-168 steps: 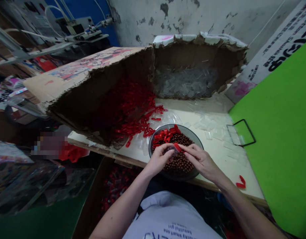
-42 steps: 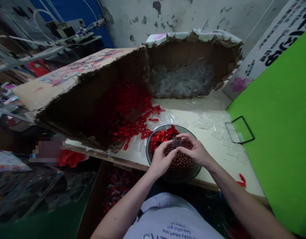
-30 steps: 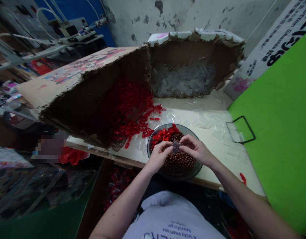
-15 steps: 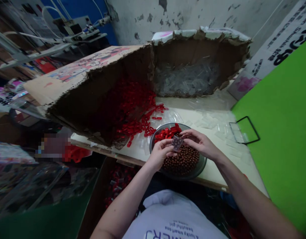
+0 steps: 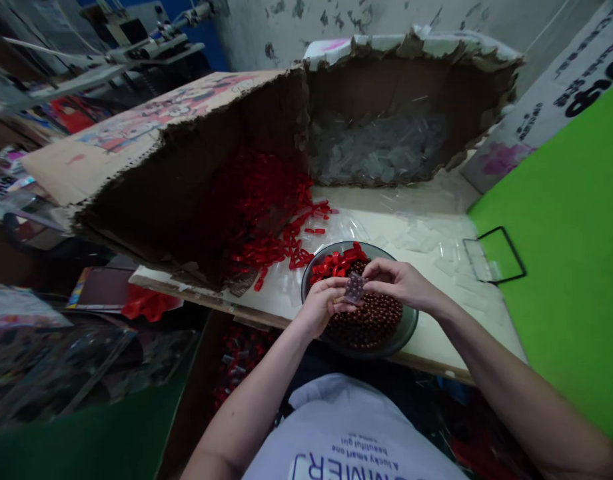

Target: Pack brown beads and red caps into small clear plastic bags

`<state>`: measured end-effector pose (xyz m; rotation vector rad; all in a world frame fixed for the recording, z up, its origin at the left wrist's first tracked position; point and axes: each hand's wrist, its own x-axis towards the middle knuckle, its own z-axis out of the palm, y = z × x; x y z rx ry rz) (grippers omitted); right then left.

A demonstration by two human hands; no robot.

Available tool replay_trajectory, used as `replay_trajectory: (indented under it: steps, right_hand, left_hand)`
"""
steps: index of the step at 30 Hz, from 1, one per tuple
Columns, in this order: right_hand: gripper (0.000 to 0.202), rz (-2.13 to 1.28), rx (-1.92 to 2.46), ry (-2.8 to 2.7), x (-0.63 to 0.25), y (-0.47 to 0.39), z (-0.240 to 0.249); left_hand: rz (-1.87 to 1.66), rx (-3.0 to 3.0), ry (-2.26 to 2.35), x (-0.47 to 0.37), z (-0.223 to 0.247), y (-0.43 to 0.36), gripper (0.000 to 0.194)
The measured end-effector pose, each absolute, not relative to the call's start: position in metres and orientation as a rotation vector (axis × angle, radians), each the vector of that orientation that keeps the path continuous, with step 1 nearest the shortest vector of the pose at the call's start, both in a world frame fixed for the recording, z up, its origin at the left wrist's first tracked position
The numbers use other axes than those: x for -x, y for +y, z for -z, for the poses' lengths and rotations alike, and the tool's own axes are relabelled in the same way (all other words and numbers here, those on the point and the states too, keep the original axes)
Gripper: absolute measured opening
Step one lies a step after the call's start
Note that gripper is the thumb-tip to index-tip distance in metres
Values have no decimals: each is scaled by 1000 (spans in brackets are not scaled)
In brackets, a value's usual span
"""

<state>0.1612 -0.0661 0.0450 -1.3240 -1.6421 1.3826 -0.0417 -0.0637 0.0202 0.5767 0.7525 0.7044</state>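
My left hand (image 5: 322, 303) pinches a small clear plastic case (image 5: 355, 287) by its left side, above a round grey bowl (image 5: 410, 333). At the case's right edge, the thumb and fingers of my right hand (image 5: 404, 283) are closed together on it. Dark spots show through the case; whether they lie inside it or are seen behind it I cannot tell. Below my hands the bowl holds many shiny brown beads (image 5: 374, 325). Small red plastic pieces (image 5: 331, 265) are heaped at the bowl's far left side, partly on the beads.
A torn cardboard box (image 5: 121, 140) at left spills red pieces (image 5: 266, 247) onto the white tabletop (image 5: 426, 360). Behind, another cut box (image 5: 416, 80) holds clear plastic pieces (image 5: 381, 150). Flat clear pieces (image 5: 449, 257) lie at right, beside a green panel (image 5: 571, 267) with a black handle (image 5: 516, 257).
The camera view has shifted slightly. The clear case has turned a little between my hands, and my right fingers have drawn closer together at its edge.
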Motion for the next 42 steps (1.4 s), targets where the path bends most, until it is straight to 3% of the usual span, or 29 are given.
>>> replay_trajectory:
  steps: [13, 18, 21, 27, 31, 36, 42]
  right_hand:
    - [24, -1422, 1428, -1762, -181, -78, -25]
    - [18, -999, 1674, -1984, -187, -74, 7]
    - [19, -917, 1726, -1858, -167, -64, 17]
    - [35, -1043, 1953, -1481, -115, -39, 35]
    - [32, -1067, 1952, -1394, -111, -32, 43]
    - [23, -1300, 1802, -1228, -131, -46, 41]
    - [32, -1606, 1475, -976, -154, -77, 17]
  left_hand:
    - [-706, -834, 874, 56, -1, -67, 35]
    - [-775, -799, 825, 81, 0, -77, 30]
    - [-842, -744, 860, 94, -3, -82, 28]
    - [-946, -683, 940, 108, -2, -90, 29]
    - [-943, -695, 962, 105, 2, -91, 29]
    - [-879, -777, 961, 92, 5, -87, 31]
    - [-810, -910, 965, 61, 7, -85, 31]
